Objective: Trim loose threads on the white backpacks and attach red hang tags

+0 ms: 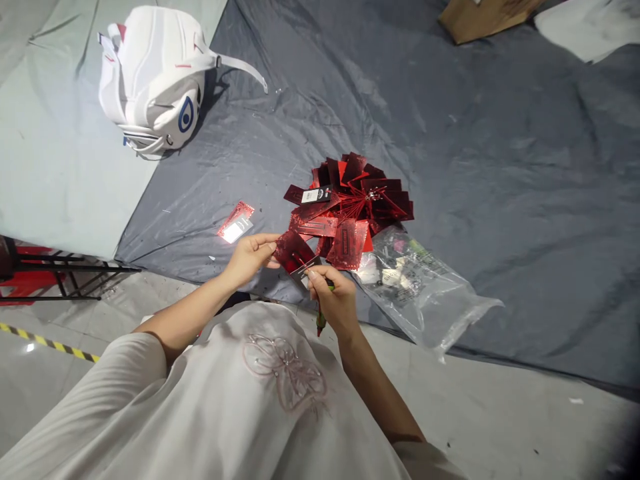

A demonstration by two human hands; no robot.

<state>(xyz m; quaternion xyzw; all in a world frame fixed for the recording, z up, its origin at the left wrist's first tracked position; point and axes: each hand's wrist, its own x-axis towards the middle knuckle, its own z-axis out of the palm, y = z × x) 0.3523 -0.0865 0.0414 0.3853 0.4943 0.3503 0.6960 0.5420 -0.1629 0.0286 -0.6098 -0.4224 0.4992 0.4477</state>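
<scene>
Seen from above, looking down past a white embroidered top to a grey sheet spread over a pale floor.

Two bare hands, both in view, close together just above the near edge of the sheet. One shiny red tag between them. Left hand pinching the tag's left edge, thumb on top, fingers curled beneath. Right hand closed in a loose fist just below and right of the tag, fingertips touching a pale slip at the tag's lower corner, and gripping a thin red-and-green tool whose lower end pokes out under the palm; upper end hidden inside the fist, kind of tool impossible to tell.

One pile of red tags just beyond the hands, fanned out and joined at a common middle; too overlapped to count, clearly more than a dozen. One black-and-white label lying on the pile's left side. One separate red tag with a bright white glare lying alone left of the pile, near the left hand.

One clear plastic bag right of the right hand, crumpled, with small pale items inside too blurred to identify.

One white backpack far upper left, well apart from the hands. One brown cardboard piece cut off by the top edge. One black metal frame at left, partly out of view. One yellow-and-black striped line on the floor.
</scene>
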